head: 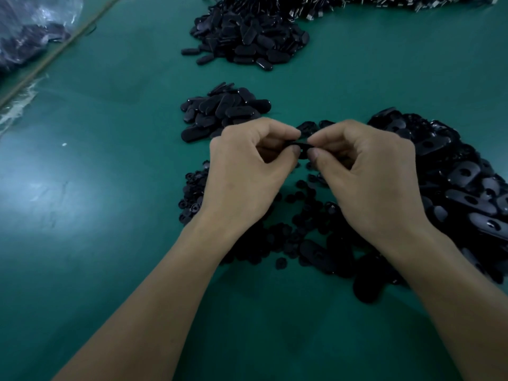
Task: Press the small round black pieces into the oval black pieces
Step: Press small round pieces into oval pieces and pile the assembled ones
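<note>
Going on right now (head view): we'd say we're mid-press on one part, both hands meeting over the green table mat [110,204].
Left hand: our left hand [242,174] is curled up, thumb and forefinger tips pinching one end of a glossy oval black plastic piece [302,147].
Right hand: our right hand [368,177] is curled the same way, pinching the other end.
Round bit: can't tell if one is seated in it yet, as our fingertips cover that spot.
Where the part sits: between the two hands, seemingly lifted off the mat, above the scatter of small round black plastic pieces [192,193] under our wrists.
Stock: heap of holed oval black pieces [464,185] just right of the right hand.
Likely done pile: small heap of oval pieces [225,111] just beyond the left hand, with a bigger heap [247,37] farther back.
Next move: our guess is to squeeze until it seats, drop it on the near heap, then grab a fresh oval and round.
Room: there's plenty of open mat to the left and toward us. The table edge [55,53] and clear plastic bag [30,31] are well away, and heaps crowd the right.
</note>
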Demonstrator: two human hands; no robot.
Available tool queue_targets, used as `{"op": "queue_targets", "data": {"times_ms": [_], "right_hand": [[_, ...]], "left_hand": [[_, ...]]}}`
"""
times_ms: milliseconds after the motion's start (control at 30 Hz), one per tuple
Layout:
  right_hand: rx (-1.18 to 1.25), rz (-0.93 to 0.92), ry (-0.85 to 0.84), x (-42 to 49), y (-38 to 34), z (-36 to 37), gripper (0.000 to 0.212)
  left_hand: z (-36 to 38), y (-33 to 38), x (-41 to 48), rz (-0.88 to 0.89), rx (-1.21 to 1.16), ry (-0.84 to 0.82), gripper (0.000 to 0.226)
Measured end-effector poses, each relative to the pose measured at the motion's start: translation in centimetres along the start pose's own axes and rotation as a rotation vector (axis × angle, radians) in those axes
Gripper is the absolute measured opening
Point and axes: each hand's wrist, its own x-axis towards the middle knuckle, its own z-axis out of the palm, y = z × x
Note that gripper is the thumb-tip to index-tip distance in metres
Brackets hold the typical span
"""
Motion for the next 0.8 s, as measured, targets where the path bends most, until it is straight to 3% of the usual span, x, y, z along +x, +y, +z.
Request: {"op": "queue_targets", "data": {"times_ms": [433, 600, 800], "right_hand": [[0.036, 0.023, 0.005, -0.05, -0.26, 0.06, 0.017], [0.061, 0.081, 0.026, -0.08, -0.37, -0.22, 0.035], [0.091, 0.115, -0.004, -0.04, -0.55, -0.27, 0.039]], "left_hand": [[0.18, 0.07, -0.15, 0.06, 0.024, -0.022, 0.019], [0.34, -0.07, -0.12, 0.062, 0.022, -0.008, 0.018], [0.26, -0.07, -0.09, 0.064, -0.005, -0.035, 0.018]]}}
